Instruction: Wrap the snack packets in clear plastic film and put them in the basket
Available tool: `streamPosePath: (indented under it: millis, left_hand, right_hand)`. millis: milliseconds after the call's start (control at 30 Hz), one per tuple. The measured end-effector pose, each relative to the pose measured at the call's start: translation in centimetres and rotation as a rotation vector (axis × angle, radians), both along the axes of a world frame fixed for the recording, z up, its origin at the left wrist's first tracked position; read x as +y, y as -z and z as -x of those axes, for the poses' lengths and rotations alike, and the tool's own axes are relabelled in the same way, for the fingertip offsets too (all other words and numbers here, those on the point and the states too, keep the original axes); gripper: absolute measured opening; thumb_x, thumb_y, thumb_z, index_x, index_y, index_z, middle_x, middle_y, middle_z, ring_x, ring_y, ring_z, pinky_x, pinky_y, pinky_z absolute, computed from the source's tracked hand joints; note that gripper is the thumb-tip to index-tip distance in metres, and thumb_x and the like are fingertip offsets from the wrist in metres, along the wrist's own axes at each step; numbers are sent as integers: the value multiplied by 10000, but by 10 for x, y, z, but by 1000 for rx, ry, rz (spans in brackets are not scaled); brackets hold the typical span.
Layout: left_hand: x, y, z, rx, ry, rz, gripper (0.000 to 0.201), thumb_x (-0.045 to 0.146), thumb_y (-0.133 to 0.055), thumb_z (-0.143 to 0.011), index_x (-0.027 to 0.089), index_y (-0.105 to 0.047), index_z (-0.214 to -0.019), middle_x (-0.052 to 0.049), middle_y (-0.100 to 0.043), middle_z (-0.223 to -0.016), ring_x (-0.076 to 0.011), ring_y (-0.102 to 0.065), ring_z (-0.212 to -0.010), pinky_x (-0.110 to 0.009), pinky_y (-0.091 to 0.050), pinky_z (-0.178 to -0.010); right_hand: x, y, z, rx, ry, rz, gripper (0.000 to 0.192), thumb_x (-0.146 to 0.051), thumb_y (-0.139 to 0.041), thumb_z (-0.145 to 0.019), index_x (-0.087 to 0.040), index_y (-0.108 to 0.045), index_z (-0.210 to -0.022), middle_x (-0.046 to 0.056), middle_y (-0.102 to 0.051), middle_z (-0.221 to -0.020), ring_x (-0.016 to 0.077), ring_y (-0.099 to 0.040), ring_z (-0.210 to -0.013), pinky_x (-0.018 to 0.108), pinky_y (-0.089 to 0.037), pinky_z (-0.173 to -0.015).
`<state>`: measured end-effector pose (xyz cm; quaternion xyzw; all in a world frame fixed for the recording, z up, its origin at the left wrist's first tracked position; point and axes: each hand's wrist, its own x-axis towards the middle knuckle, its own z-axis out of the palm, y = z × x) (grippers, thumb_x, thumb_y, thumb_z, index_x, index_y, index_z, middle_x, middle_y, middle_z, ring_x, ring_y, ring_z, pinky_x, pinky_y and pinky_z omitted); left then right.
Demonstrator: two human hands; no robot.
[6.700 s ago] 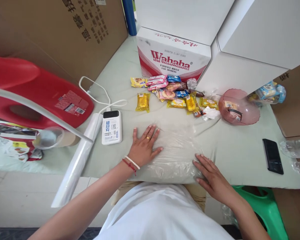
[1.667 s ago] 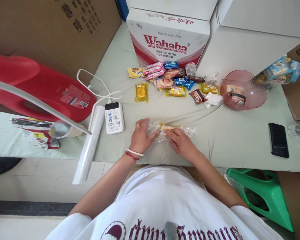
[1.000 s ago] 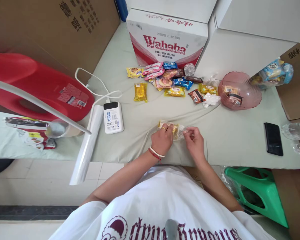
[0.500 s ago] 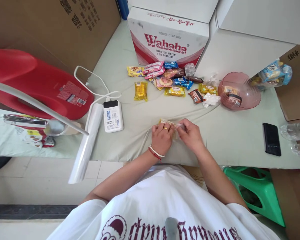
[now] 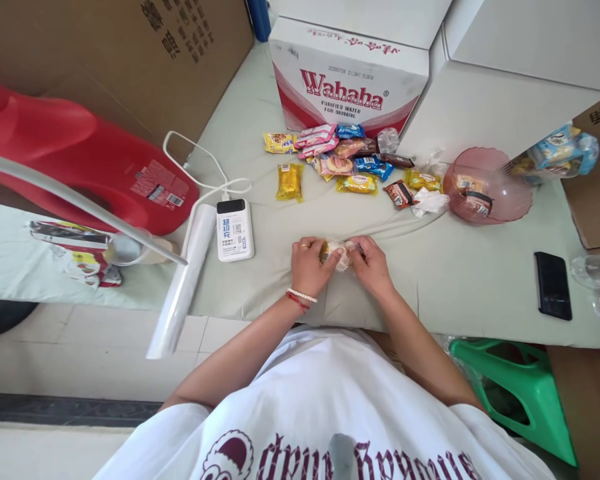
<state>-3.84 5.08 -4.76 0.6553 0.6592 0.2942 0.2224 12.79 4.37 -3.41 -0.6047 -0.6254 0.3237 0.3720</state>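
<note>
Mostly hidden, the wrapped snack (image 5: 339, 252) sits clamped between the left hand (image 5: 310, 265) and right hand (image 5: 373, 265), its label unreadable.

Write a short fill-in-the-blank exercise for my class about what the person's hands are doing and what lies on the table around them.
1. Both the left hand and the right hand grip a small snack wrapped in clear ____.
2. The white power bank lies to the ____ of the left hand.
3. The pink bowl lies tipped on its ____.
4. The box behind the loose snacks reads ____.

Missing words: plastic; left; side; Wahaha
</note>
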Motion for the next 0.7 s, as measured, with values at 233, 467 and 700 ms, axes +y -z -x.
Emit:
streamPosePath:
  millis: [233, 467, 700]
  left_hand:
    - [-7, -22, -22, -12, -8, 4, 150, 262, -646, -852, 228, -501, -865, -65, -581, -926, -241, -566, -877, -384, -481, -816]
    - [-19, -49, -37, -327, 85, -40, 133, 300, -455, -1002, 235, -480, -889, -47, -585, -926, -208, -582, -925, -383, -511, -875]
    - [-36, -65, -21, -638, 358, 113, 356, 458, -430, -1045, 237, -510, -1313, -131, -612, -1333, -234, -604, -1250, -371, -609, -906]
  right_hand:
    - [-27, -18, 7, 60, 120, -23, 269, -357, -465, -1015, -233, -615, -1201, 62, -699, -961, 215, -660, -872, 371, -558, -835]
    - [-44, -20, 8, -6, -46, -127, 429, -398, -445, -1043, -221, -537, -1423, 161, -601, -1431, 269, -558, -1343, 492, -463, -1147]
    - [-28, -20, -61, 144, 220, -28, 368, -435, -492, -1029, -207, -633, -1281, 127, -721, -1287, 236, -702, -1135, 423, -573, -970]
